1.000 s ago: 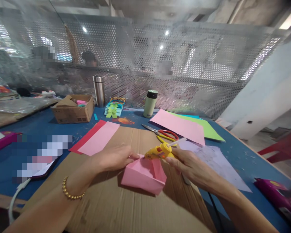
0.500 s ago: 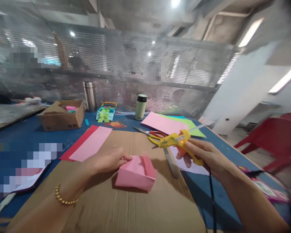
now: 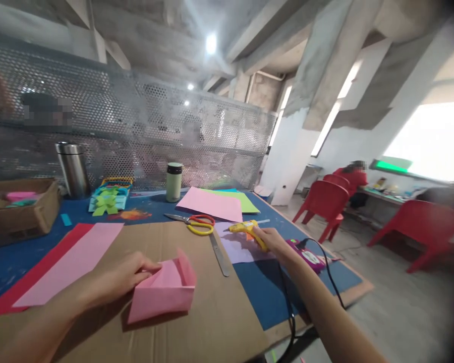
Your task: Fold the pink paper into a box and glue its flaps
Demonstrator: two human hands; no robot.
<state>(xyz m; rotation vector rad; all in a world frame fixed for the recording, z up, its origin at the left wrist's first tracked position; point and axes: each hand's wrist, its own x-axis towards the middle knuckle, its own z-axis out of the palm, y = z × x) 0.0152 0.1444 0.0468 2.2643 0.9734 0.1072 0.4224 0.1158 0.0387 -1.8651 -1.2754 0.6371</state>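
My left hand (image 3: 134, 272) pinches the left edge of a folded pink paper piece (image 3: 161, 300), which stands like a small open box on the cardboard sheet (image 3: 227, 315). One pink flap sticks up at its right side. Out to the right, my right hand (image 3: 270, 239) is closed around the handle of a yellow glue gun (image 3: 247, 228) with an orange trigger. Its nozzle points left, over the lilac paper (image 3: 234, 247). Scissors (image 3: 200, 224) with red and yellow handles lie nearby, beside a metal ruler (image 3: 220, 257).
Pink and red sheets (image 3: 71, 264) lie left; more coloured paper (image 3: 212, 202) lies at the back. A cardboard box (image 3: 26, 217), a steel flask (image 3: 73, 171) and a green tumbler (image 3: 174, 182) stand along the back. A purple power strip (image 3: 306, 254) sits right, past the glue gun. Red chairs (image 3: 323, 201) stand beyond.
The view has swung right. My right hand has carried the glue gun away from the pink paper, out toward the table's right side. My left hand still holds the paper.
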